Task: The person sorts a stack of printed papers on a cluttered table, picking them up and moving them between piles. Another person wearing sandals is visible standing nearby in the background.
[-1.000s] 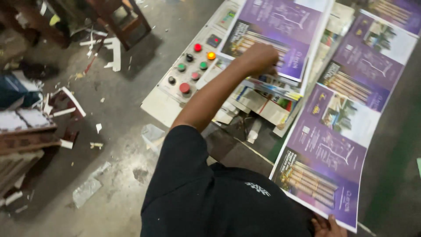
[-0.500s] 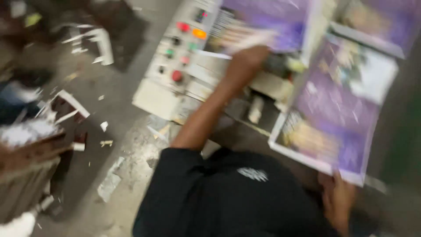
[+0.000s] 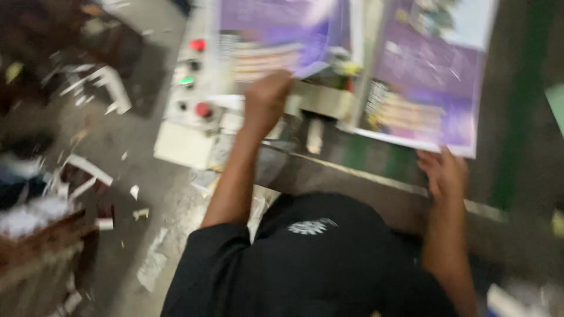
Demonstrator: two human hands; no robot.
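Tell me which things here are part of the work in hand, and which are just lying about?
In hand:
- left hand gripping the left purple printed sheet
- right hand at the edge of the right purple printed sheet

Lying about:
- button panel
- paper scraps on the floor

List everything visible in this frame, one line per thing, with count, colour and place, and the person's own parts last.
Printed sheets: two, purple and white, upper middle and upper right on the machine.
Control panel: one, pale, with red, green and dark buttons, upper left of centre.
Paper scraps: many, white, on the grey floor at left.
Black shirt: one, bottom centre.
Left hand: grips the lower edge of the left sheet.
Right hand: fingers at the lower edge of the right sheet.
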